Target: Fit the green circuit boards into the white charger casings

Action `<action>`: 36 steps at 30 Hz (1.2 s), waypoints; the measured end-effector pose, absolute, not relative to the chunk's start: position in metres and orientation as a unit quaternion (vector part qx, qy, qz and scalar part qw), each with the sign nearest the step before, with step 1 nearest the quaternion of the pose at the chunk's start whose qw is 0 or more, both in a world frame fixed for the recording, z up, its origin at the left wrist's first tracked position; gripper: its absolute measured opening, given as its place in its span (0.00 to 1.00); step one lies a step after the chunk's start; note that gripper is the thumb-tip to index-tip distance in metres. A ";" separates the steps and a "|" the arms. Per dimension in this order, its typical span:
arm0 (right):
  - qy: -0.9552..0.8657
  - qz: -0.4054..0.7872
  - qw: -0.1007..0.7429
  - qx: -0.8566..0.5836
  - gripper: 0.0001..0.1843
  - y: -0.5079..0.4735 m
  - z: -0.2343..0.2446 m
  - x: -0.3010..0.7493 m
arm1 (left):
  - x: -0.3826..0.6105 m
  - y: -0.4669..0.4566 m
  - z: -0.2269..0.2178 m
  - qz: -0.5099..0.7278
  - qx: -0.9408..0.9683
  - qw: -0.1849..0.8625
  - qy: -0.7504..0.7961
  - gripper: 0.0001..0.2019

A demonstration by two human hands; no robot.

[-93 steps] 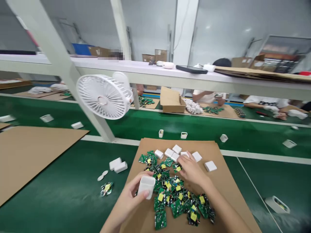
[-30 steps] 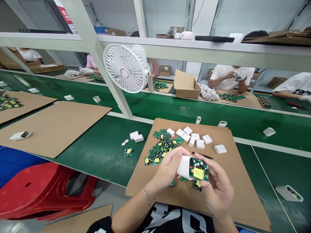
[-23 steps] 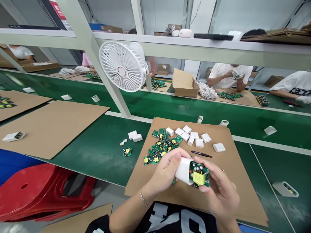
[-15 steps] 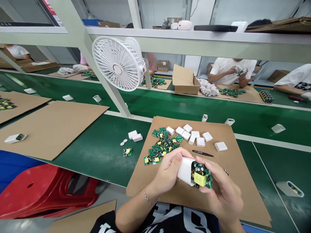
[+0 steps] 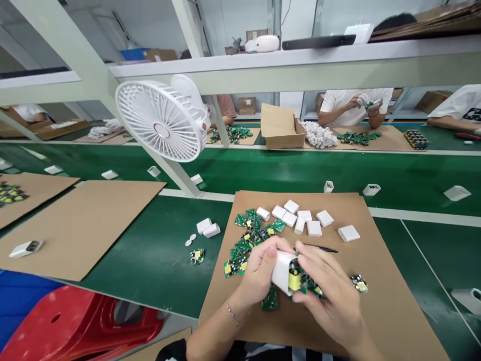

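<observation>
My left hand [image 5: 259,273] is wrapped round a white plastic housing [image 5: 282,271]. My right hand [image 5: 326,296] grips a green circuit board with a yellow part [image 5: 296,282], its end sitting in the housing's open mouth. Both hands hover over a brown cardboard sheet [image 5: 376,281]. A heap of green circuit boards [image 5: 250,238] lies just beyond my left hand. Several white housings [image 5: 300,219] lie in a cluster further back. A thin black tool [image 5: 319,247] rests behind my right hand.
A white fan [image 5: 160,120] hangs on a slanted post. Loose white housings [image 5: 208,227] and one circuit board [image 5: 197,255] lie on the green belt [image 5: 150,255]. Another cardboard sheet [image 5: 82,220] lies left, red stools [image 5: 75,326] below. People work across the belt near a cardboard box [image 5: 280,128].
My right hand has pushed the circuit board further into the housing; less of the board shows now. The view has tilted down slightly. Earlier, my right hand picked the board from the heap.
</observation>
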State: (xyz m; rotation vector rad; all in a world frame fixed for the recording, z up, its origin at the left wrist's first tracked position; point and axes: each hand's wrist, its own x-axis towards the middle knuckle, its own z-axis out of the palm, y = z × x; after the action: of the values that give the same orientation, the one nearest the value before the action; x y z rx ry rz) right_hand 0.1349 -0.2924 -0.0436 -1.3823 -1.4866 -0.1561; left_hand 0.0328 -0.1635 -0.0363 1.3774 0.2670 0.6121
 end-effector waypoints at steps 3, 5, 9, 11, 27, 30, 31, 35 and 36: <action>-0.558 0.063 0.566 -0.604 0.29 -0.285 -0.055 0.131 | 0.033 -0.161 -0.049 0.256 0.598 0.747 0.133 0.24; -0.481 0.235 0.608 -0.585 0.34 -0.281 -0.060 0.125 | 0.031 -0.161 -0.061 0.240 0.563 0.784 0.101 0.22; -0.388 0.464 0.636 -0.480 0.42 -0.277 -0.071 0.107 | 0.018 -0.166 -0.084 0.236 0.528 0.811 0.086 0.20; -0.383 0.473 0.651 -0.454 0.40 -0.274 -0.080 0.099 | 0.011 -0.170 -0.094 0.273 0.566 0.762 0.156 0.18; -0.209 0.407 0.729 -0.509 0.22 -0.271 -0.107 0.085 | -0.019 -0.148 -0.102 0.216 0.927 0.307 -0.015 0.29; -0.267 0.384 0.677 -0.569 0.21 -0.279 -0.102 0.102 | -0.004 -0.151 -0.095 0.215 0.912 0.349 -0.019 0.19; -0.300 0.367 0.649 -0.595 0.22 -0.284 -0.100 0.112 | 0.002 -0.153 -0.093 0.212 0.895 0.392 -0.009 0.16; -0.435 0.152 0.390 -0.797 0.26 -0.308 -0.100 0.168 | 0.033 -0.158 -0.075 0.217 0.677 0.694 0.113 0.16; -0.429 0.097 0.306 -0.844 0.26 -0.312 -0.102 0.182 | 0.040 -0.158 -0.069 0.213 0.583 0.771 0.145 0.18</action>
State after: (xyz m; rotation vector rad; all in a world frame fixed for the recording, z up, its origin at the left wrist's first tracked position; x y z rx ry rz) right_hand 0.1820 -0.3117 -0.1018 -2.2343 -1.1344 0.2561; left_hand 0.0404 -0.1580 -0.0692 1.2643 0.3152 0.4610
